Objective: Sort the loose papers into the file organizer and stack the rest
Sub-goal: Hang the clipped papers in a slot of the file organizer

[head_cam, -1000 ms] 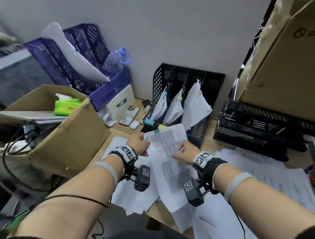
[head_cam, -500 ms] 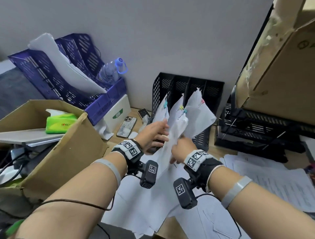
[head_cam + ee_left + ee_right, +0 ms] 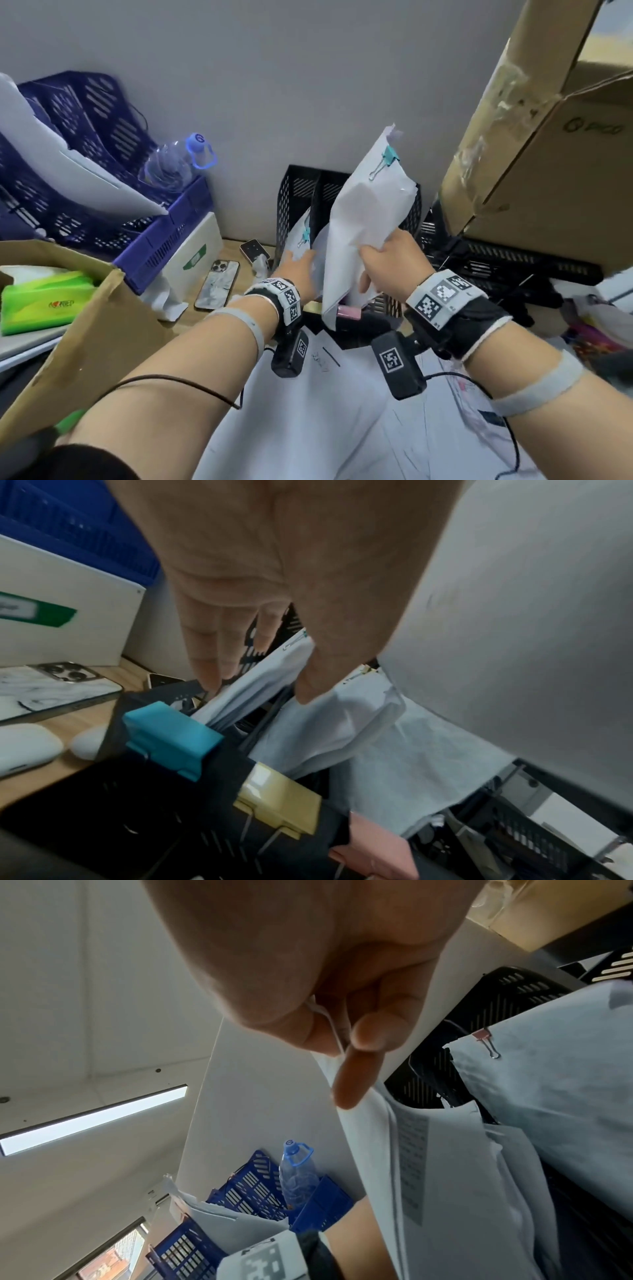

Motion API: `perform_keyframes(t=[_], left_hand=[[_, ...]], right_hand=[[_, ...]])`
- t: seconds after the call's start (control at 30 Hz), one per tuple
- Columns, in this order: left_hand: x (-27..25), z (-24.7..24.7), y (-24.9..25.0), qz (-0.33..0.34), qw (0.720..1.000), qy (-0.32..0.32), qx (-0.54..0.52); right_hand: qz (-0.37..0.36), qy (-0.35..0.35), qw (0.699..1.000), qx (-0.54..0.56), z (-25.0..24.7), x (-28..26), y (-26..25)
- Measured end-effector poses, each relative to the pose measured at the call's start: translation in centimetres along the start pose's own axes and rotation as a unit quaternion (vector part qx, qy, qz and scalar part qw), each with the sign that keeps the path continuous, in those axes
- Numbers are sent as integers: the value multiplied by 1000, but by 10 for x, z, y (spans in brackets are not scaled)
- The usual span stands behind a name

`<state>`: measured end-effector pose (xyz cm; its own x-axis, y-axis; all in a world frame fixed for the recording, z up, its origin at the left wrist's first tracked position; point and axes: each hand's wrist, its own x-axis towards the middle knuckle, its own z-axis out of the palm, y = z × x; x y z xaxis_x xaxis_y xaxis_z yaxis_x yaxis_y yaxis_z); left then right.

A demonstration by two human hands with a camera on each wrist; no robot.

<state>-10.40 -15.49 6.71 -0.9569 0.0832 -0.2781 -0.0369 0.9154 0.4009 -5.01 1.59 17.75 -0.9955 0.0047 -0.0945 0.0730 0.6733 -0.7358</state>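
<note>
My right hand [image 3: 383,253] grips the lower part of a white clipped paper bundle [image 3: 366,219] and holds it upright over the black file organizer [image 3: 294,192]. A teal binder clip [image 3: 388,159] sits at the bundle's top. In the right wrist view, thumb and fingers [image 3: 356,1069] pinch the sheets. My left hand [image 3: 298,270] reaches into the organizer's left slots. Its fingers [image 3: 219,653] are straight, between the filed papers [image 3: 342,723] and pressing them apart. Teal [image 3: 171,734] and yellow [image 3: 277,802] clips mark the organizer's front edge. Loose sheets [image 3: 342,411] cover the desk below my wrists.
Purple baskets [image 3: 102,171] with a water bottle [image 3: 171,164] stand at the back left. A phone [image 3: 217,284] lies beside the organizer. An open cardboard box [image 3: 96,325] is close on the left. A big carton [image 3: 548,154] overhangs black trays [image 3: 513,267] on the right.
The clipped bundle rose from the desk to upright over the organizer. My left hand let go of it and moved into the filed papers; only the right hand holds it now.
</note>
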Motion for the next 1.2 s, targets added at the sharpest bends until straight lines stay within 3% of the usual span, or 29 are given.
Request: perform_keyframes(t=[0.13,0.27,0.37,0.5,0.7,0.87,1.0,1.1,1.2], left_hand=[[9,-7,-26,-58,993,98,-27],[12,-21,-50,-29,992,120,-24],[12,-29,-56,-14,989,147,-24],[12,-39,-56,-22,987,158,-36],[12,-43,-59,-11,988,149,-40],[13,-42,-58,3,988,143,-56],[13,-40,-56,21,988,134,-76],[13,-34,-55,30,986,127,-102],[14,-27,-52,46,984,133,-114]], right_hand=[[15,-61,998,-10,15,9,-9],[-5,-119,993,11,40,26,-26],[-21,-96,994,44,59,47,-33],[7,-40,997,60,77,70,-35],[89,-52,992,76,115,85,-13],[93,-96,988,78,143,89,1],[107,-78,989,65,149,101,4],[122,-142,982,11,154,100,12],[160,-217,962,52,154,86,14]])
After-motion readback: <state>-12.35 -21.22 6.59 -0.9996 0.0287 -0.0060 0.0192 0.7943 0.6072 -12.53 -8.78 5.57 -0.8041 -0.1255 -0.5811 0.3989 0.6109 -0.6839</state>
